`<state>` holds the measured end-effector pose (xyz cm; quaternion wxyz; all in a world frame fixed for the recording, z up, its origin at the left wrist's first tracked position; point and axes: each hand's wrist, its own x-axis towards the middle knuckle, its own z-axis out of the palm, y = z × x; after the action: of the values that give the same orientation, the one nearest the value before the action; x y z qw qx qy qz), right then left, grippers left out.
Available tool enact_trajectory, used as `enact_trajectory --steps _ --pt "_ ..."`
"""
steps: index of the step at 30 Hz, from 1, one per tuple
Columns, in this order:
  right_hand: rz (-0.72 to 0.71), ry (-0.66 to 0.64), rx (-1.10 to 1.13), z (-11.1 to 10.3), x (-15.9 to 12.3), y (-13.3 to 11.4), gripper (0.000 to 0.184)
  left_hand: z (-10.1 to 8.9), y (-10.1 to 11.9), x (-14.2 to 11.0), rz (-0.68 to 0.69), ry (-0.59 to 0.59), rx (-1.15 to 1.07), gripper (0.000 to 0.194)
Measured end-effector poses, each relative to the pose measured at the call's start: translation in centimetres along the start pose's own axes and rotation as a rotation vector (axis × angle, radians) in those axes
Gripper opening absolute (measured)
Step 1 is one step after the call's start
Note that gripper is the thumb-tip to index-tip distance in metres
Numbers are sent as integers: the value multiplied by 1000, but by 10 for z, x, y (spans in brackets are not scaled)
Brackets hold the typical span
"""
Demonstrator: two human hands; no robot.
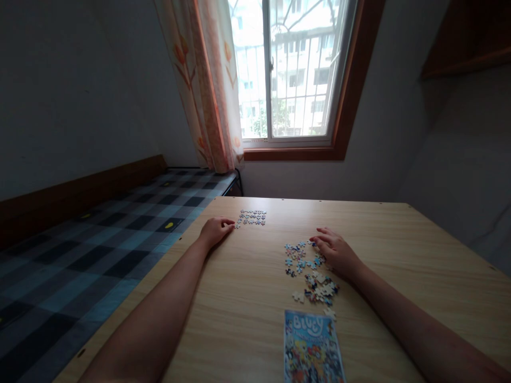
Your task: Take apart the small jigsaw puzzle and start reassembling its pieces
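My left hand [217, 231] rests at the far left of the table, its fingers drawn together at a small jigsaw puzzle piece [238, 226]. Right beside it lies a flat block of joined puzzle pieces [253, 217], with a gap showing inside it. My right hand [334, 250] is open, palm down, with its fingers apart at the upper right edge of the scattered loose pieces [300, 263]. Its fingertips touch or hover over a piece there; which of the two I cannot tell. Nearer to me is a heap of pieces [320, 288], several with their pale backs up.
A picture sheet marked "Bluey" [313, 348] lies at the table's near edge, below the heap. The wooden table [239, 298] borders a bed with a checked cover [131, 229] on the left. Behind are a curtain [211, 96] and a barred window [299, 80].
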<state>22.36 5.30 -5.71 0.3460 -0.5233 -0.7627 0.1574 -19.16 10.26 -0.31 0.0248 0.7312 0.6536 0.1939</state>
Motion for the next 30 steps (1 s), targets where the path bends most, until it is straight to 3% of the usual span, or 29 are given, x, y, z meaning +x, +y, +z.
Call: enact_trajectory --steps 30 --pt "-16 -23 -47 -2 0 -3 43 6 -3 4 60 -20 48 33"
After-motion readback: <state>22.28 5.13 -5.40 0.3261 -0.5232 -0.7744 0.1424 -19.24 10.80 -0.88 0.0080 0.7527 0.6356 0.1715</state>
